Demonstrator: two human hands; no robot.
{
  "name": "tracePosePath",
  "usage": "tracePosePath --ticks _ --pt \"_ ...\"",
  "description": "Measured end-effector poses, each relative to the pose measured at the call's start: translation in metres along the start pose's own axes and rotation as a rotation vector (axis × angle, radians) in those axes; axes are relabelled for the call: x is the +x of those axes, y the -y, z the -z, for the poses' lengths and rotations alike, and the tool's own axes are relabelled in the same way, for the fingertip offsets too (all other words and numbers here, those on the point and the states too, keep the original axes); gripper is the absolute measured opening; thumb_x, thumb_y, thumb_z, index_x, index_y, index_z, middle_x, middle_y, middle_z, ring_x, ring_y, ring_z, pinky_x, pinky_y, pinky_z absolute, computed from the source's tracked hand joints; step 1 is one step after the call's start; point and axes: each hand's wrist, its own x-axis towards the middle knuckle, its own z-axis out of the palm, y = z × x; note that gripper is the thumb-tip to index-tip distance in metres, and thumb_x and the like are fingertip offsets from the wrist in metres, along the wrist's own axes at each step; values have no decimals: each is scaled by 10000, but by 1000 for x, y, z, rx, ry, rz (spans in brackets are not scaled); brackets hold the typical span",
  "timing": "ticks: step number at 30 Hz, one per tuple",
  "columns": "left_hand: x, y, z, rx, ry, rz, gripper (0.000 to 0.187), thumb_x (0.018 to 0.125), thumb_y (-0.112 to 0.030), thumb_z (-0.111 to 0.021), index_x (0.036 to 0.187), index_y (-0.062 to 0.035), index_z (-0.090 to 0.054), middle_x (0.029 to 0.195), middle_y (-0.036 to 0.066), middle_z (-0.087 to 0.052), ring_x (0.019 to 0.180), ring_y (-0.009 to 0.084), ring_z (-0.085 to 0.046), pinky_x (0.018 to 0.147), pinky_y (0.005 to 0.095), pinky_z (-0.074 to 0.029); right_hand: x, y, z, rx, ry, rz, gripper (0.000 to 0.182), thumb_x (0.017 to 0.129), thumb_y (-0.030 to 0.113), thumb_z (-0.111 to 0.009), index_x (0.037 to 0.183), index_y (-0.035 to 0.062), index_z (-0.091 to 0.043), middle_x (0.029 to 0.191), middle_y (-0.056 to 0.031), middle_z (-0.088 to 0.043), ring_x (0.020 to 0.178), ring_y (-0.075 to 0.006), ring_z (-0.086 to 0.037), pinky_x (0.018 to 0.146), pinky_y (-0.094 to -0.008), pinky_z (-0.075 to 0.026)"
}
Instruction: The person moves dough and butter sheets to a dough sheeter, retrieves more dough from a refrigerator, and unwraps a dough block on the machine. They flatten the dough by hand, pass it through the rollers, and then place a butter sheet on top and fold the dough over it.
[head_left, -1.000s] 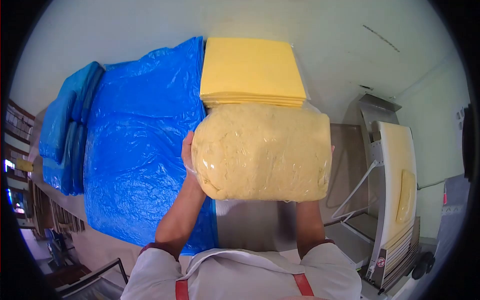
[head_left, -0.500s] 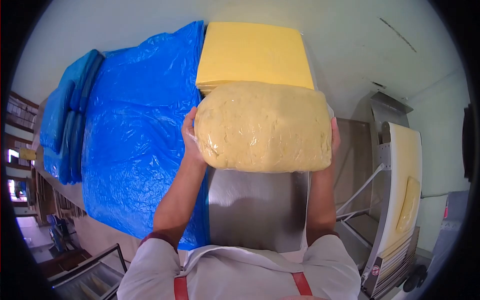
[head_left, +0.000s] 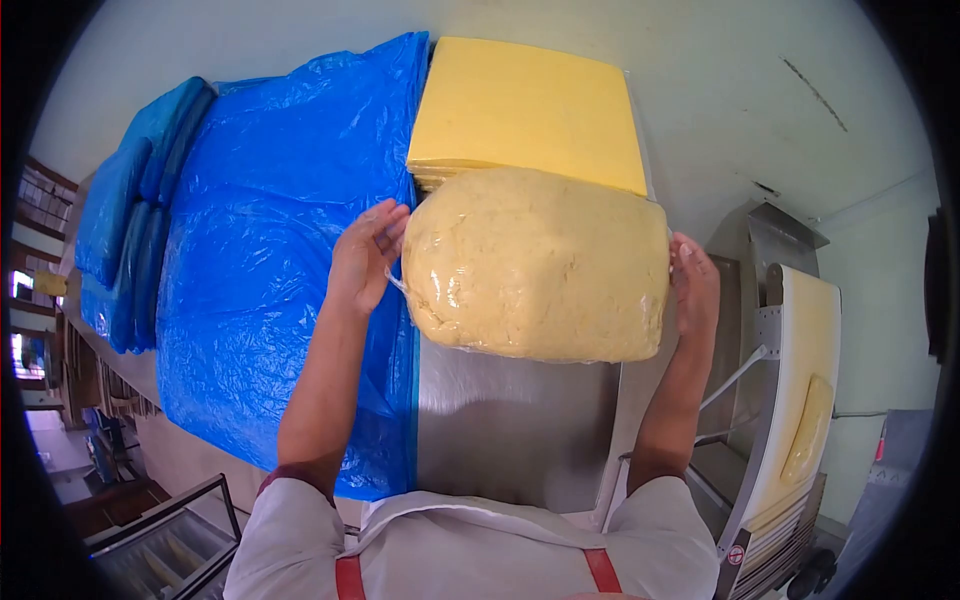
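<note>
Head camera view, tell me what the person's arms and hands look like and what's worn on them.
The left hand and right hand are bare, with no gloves showing. The forearms are uncovered too, below short, pale greyish-white sleeves. The left sleeve ends in a dark red edge. No cables or markings show on either arm.

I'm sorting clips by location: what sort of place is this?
Probably a bakery or pastry workroom. A large plastic-wrapped block looks like dough, a metal worktop shows on its near side, and the belt machine at right resembles a dough sheeter.
</note>
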Motion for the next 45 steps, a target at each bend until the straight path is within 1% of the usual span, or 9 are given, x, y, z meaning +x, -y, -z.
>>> tracePosePath --ticks 5,14,17,23,28,30,34,40,45 --pt "51 -19 -29 401 -54 -273 398 903 -172 -581 1222 63 -544 1194 142 -590 1113 216 -542 957 322 -420 73 27 -31 -174 56 82 363 944 235 -568 1214 -8 -577 1138 -75 -616 1013 -158 -573 883 -310 -446" --pt "117 -42 -58 693 -98 -35 342 840 -172 -640 1066 85 -640 1012 168 -654 950 243 -589 851 357 -443 172 24 -58 -246 165 -61 353 898 162 -598 1175 -55 -578 963 -55 -642 837 -120 -581 748 -271 -450" --pt "114 -46 -62 888 -51 -130 210 867 -216 -628 966 -34 -662 805 15 -616 767 136 -548 702 295 -417 178 25 -59 -287 159 -69 346 889 148 -607 1154 -72 -580 915 -51 -629 749 -104 -555 660 -258 -433" --pt "140 -47 -60 596 -174 75 251 851 -193 -636 981 21 -659 903 132 -662 858 213 -633 724 335 -488 202 34 -49 -110 321 -248 339 884 128 -613 1125 -106 -563 954 -115 -635 783 -153 -603 664 -286 -481" --pt "149 -62 -74 379 79 139 324 910 -157 -562 1147 63 -543 1086 183 -622 938 274 -652 753 418 -566 214 36 -62 228 534 -221 369 886 152 -620 1128 -118 -551 1069 -188 -628 919 -230 -647 795 -346 -525" --pt "163 -70 -81 241 244 233 373 947 -131 -505 1241 90 -443 1198 216 -565 969 295 -652 817 457 -575 229 35 -67 161 537 -171 358 904 174 -594 1128 -103 -559 1046 -165 -644 911 -212 -651 784 -322 -529" --pt "182 -81 -87 282 330 234 363 945 -142 -525 1213 97 -468 1135 209 -598 959 279 -658 792 423 -583 236 51 -71 43 530 -63 356 909 195 -588 1126 -87 -567 1029 -139 -656 891 -190 -651 773 -305 -528" --pt "107 -109 -80 339 425 66 360 927 -130 -565 1209 81 -493 1087 173 -632 945 232 -665 782 359 -577 152 103 -44 78 568 55 379 879 169 -632 1139 -99 -566 1011 -149 -657 874 -190 -653 774 -317 -524" --pt "-85 -97 -73 327 457 -232 459 886 -135 -616 1271 72 -473 1152 151 -617 981 206 -651 836 316 -542 -60 129 -28 134 366 296 578 859 190 -646 1317 -80 -420 1213 -162 -573 1055 -208 -600 893 -304 -475"
